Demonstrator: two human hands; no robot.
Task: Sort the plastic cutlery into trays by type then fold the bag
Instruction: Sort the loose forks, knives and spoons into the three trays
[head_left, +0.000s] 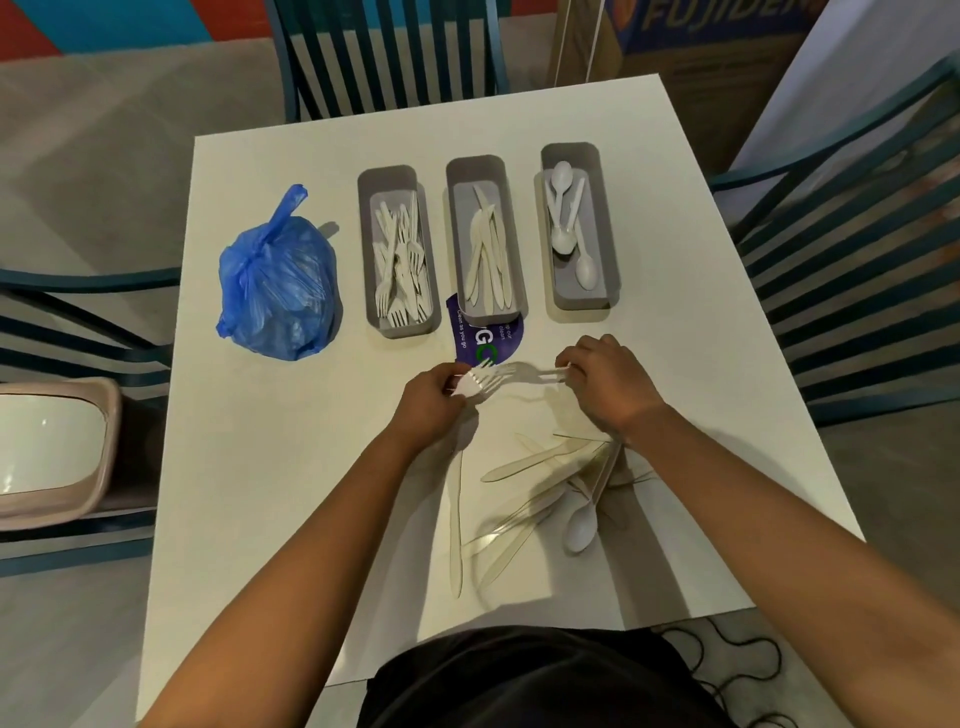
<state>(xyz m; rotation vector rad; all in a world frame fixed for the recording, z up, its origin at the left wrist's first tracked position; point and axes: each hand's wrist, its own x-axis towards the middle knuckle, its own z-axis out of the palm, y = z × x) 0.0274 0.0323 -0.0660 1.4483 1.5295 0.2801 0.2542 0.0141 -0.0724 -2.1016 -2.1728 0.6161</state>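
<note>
Three grey trays stand in a row at the back of the white table (291, 467): the left tray (363, 218) holds forks, the middle tray (453, 208) holds knives, the right tray (597, 208) holds spoons. A knotted blue bag (278, 280) with cutlery inside lies left of them. My left hand (431, 402) grips a bunch of white forks (480, 382) by their heads. My right hand (605, 384) pinches the handle ends of forks (540, 373) held between both hands. A loose pile of knives (524, 499) and a spoon (581, 527) lies near me.
A purple sticker (480, 345) lies on the table partly under the middle tray. Teal slatted chairs (852, 270) surround the table. A pink and white bin (52, 447) sits on the left chair. A cardboard box (701, 36) stands behind the table.
</note>
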